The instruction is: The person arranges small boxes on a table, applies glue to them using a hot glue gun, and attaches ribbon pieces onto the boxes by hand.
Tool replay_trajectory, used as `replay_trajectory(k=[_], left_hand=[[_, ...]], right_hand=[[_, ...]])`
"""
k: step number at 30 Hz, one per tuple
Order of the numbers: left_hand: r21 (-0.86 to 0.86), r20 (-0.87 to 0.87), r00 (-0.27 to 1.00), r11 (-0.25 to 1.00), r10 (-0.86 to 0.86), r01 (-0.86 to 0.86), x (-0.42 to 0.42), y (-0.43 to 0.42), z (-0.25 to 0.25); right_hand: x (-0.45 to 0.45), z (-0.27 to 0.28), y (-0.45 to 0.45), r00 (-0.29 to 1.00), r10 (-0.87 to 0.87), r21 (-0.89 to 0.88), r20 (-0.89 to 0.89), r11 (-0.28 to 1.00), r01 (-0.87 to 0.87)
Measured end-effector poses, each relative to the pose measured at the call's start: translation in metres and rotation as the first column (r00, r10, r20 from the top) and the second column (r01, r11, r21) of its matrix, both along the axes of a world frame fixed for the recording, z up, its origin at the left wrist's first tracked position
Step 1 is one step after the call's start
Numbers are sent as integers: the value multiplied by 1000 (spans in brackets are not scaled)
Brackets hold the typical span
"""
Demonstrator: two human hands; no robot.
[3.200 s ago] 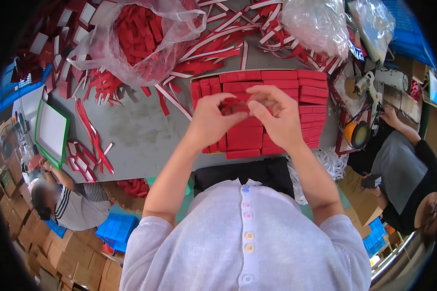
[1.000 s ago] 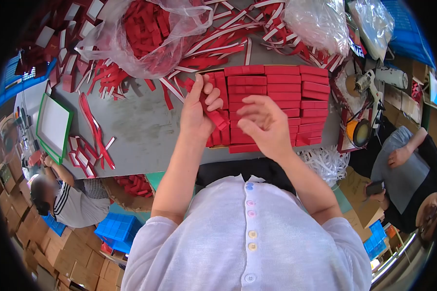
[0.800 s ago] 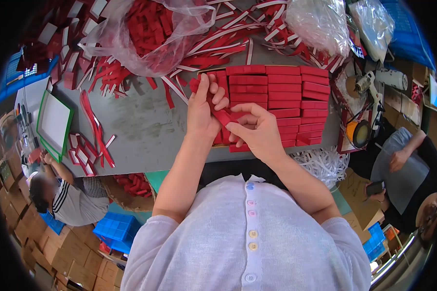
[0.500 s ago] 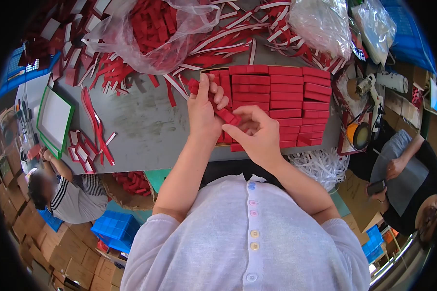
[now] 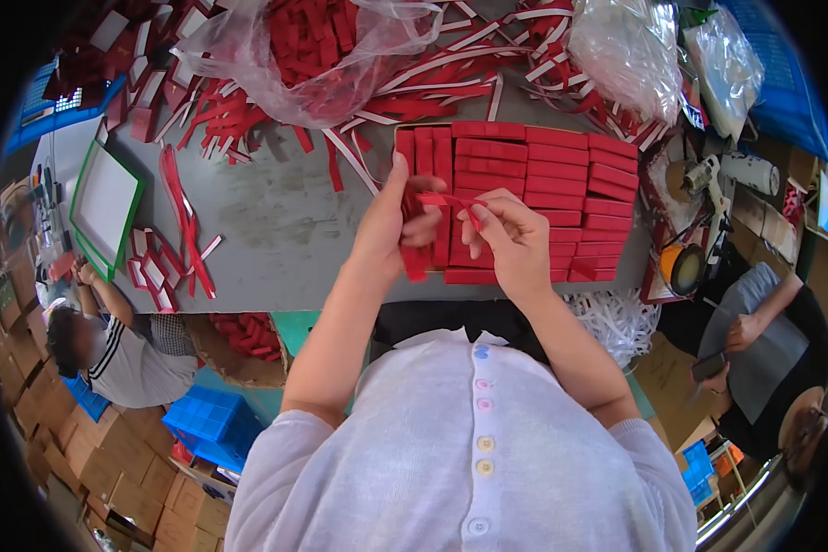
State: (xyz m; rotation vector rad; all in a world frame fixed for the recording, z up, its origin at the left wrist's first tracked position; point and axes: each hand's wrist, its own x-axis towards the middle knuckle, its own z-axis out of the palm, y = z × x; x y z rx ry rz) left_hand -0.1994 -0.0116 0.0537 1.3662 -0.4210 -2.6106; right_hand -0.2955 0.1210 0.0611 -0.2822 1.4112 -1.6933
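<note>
Red folded ribbon pieces lie in rows in a shallow box on the grey table. Over the box's left part, my left hand is closed around red ribbon pieces, its fingers partly blurred. To its right, my right hand pinches the end of a thin red strip between thumb and fingers. The strip runs across to my left hand.
A clear plastic bag of red pieces lies at the back among loose red and white strips. A green-edged tray stands left. A tape dispenser is right. Co-workers sit at the left and right.
The view has shifted slightly. My right hand has moved up and away from my left, drawing out a thin red strip. The fingers of my left hand have shifted over the ribbon pieces.
</note>
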Motion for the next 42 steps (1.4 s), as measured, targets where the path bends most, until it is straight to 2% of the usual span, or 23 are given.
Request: replay_trajectory(k=[1, 4, 6, 7, 9, 10, 11, 12, 15, 17, 18, 19, 20, 21, 23, 25, 29, 30, 31, 35, 37, 38, 42], left_hand=[[128, -82, 986, 980, -144, 154, 4, 1, 6], [28, -83, 964, 966, -254, 257, 10, 2, 2], [-69, -78, 937, 940, -340, 335, 12, 4, 1], [-168, -23, 947, 935, -322, 313, 11, 8, 4], [-264, 26, 952, 917, -304, 300, 7, 11, 7], [-439, 106, 926, 819, -362, 370, 6, 12, 8], [-590, 193, 896, 682, -400, 432, 4, 14, 8], [-586, 192, 894, 684, -405, 435, 3, 14, 9], [-503, 280, 834, 668, -474, 549, 1, 14, 5], [-582, 426, 769, 506, -477, 636, 2, 17, -7], [-579, 426, 766, 506, -481, 639, 0, 19, -11], [-668, 498, 774, 396, -392, 630, -3, 22, -15], [-737, 551, 782, 270, -292, 620, -7, 24, -19], [-735, 551, 780, 269, -296, 622, -11, 25, -23], [-838, 545, 829, -81, -125, 539, -21, 24, -30], [-814, 580, 807, -109, -113, 570, -29, 25, -31], [-732, 676, 733, -176, -76, 658, -40, 28, -34], [-733, 676, 733, -177, -79, 657, -41, 27, -35], [-756, 651, 756, -146, -65, 638, -41, 26, -35], [-850, 526, 850, -5, 24, 527, -29, 8, -34], [-850, 527, 850, 24, 29, 526, -21, 3, -34], [-836, 547, 837, 43, -4, 547, -18, 2, -34], [-834, 548, 829, 13, -112, 552, -18, 8, -34]], right_hand=[[0, -1, 3, 1000, 0, 6, 2, 1000, 0], [-3, -3, 7, 998, 26, -36, -53, 999, -28], [-9, 0, 12, 979, 72, -1, 190, 997, -73], [-13, 4, 12, 979, 69, 2, 191, 998, -70], [-23, 15, 10, 750, -26, 137, 661, 987, -87], [-21, 9, 13, 749, -33, 142, 662, 986, -82], [-18, -1, 17, 882, -9, 167, 471, 983, -79], [-15, -7, 20, 966, 21, 192, 257, 979, -72], [-15, -14, 27, 997, 2, 262, 78, 965, -22], [-16, -18, 27, 999, -37, 309, 22, 951, 28], [-16, -19, 28, 997, -70, 350, -32, 934, 76], [-17, -19, 27, 997, -73, 353, -29, 932, 79], [-19, -21, 25, 984, -55, 394, -169, 911, 119], [-22, -23, 23, 952, -29, 428, -305, 889, 165], [-27, -37, 21, 909, -38, 387, -414, 897, 213], [-32, -43, 18, 721, 11, 352, -692, 878, 324], [-38, -50, 18, 715, 21, 382, -699, 856, 348], [-40, -51, 19, 615, 106, 395, -782, 846, 357], [-41, -52, 21, 502, 192, 409, -843, 836, 367], [-41, -42, 32, 455, 235, 419, -859, 833, 362], [-40, -35, 35, 140, 313, 338, -939, 914, 226], [-36, -42, 39, 198, 367, 396, -909, 908, 137], [-29, -39, 35, 169, 483, 506, -859, 851, 142]])
